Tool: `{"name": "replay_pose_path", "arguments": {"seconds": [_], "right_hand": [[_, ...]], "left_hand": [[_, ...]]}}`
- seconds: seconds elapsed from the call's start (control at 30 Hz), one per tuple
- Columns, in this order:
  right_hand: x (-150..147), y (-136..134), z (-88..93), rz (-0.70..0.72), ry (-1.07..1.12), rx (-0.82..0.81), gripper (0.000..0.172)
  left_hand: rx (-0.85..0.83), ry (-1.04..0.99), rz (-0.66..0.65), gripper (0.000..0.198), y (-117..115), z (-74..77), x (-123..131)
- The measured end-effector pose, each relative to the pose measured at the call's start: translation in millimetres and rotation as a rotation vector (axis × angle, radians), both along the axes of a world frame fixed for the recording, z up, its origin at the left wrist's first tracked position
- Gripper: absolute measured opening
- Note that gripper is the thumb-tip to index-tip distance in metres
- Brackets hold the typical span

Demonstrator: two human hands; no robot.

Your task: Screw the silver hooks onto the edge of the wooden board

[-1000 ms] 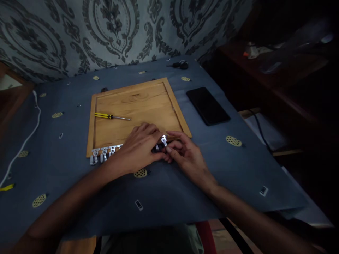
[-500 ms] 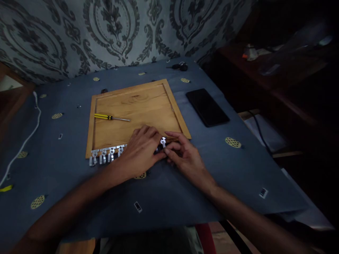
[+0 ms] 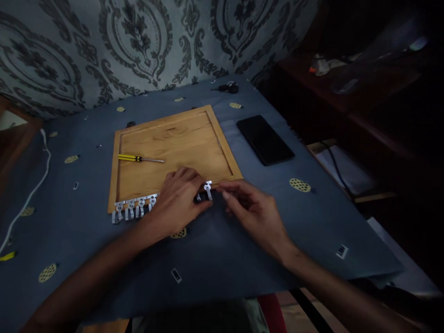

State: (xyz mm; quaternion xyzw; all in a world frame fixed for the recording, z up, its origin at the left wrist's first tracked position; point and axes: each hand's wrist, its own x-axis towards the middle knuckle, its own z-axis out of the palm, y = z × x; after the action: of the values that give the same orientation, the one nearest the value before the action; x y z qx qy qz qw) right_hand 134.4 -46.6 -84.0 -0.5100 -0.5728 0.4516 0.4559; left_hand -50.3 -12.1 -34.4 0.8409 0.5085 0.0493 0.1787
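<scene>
A framed wooden board (image 3: 169, 138) lies on the table, with a row of small silver metal hooks (image 3: 131, 209) along its near edge. My left hand (image 3: 180, 196) is bent over that edge, its fingers on the wood and its thumb on the near side, hiding part of the row. Close by its thumb tip, one separate metal hook (image 3: 208, 188) sits at the edge. My right hand (image 3: 258, 210) is just right of this hook, thumb and index finger pinched beside the board's near right corner. Whatever is between them is too small to make out. A yellow-and-black screwdriver (image 3: 130, 158) lies on the board.
A black phone (image 3: 265, 139) lies right of the board, and keys (image 3: 231, 87) are at the back. A white cable (image 3: 33, 185) runs down the left side. The blue tablecloth (image 3: 229, 263) covers the table; a dark wooden shelf (image 3: 364, 104) stands to the right.
My right hand has drawn off the metal hook and sits slightly to its right, so the hook shows more fully. My left hand stays over the edge. The whole view has shifted a little.
</scene>
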Motion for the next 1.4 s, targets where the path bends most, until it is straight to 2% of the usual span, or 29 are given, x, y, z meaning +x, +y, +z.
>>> {"name": "replay_pose_path", "arguments": {"seconds": [0.07, 0.13, 0.2, 0.3, 0.53, 1.1, 1.4], "right_hand": [[9.0, 2.6, 5.0, 0.024, -0.127, 0.092, 0.021], [14.9, 8.0, 7.2, 0.089, -0.218, 0.176, 0.033], [16.6, 14.4, 5.6, 0.178, -0.259, 0.242, 0.045], [14.7, 21.6, -1.7, 0.271, -0.272, 0.315, 0.053], [16.1, 25.2, -12.9, 0.297, -0.241, 0.319, 0.054], [14.5, 28.0, -16.9, 0.294, -0.239, 0.382, 0.048], [15.3, 27.5, -19.4, 0.285, -0.231, 0.385, 0.048]], "left_hand": [[-0.015, -0.014, 0.021, 0.028, -0.8, 0.9, 0.4], [-0.028, -0.024, 0.042, 0.029, -1.5, 2.0, 1.4], [-0.033, -0.034, 0.056, 0.029, -2.1, 3.2, 2.8], [-0.038, -0.043, 0.077, 0.028, -2.8, 4.1, 4.5], [-0.015, -0.106, 0.084, 0.029, -3.8, 1.4, 3.4], [-0.004, -0.209, 0.156, 0.033, -6.7, -7.5, 4.5], [-0.029, -0.229, 0.172, 0.033, -6.9, -5.9, 5.1]]}}
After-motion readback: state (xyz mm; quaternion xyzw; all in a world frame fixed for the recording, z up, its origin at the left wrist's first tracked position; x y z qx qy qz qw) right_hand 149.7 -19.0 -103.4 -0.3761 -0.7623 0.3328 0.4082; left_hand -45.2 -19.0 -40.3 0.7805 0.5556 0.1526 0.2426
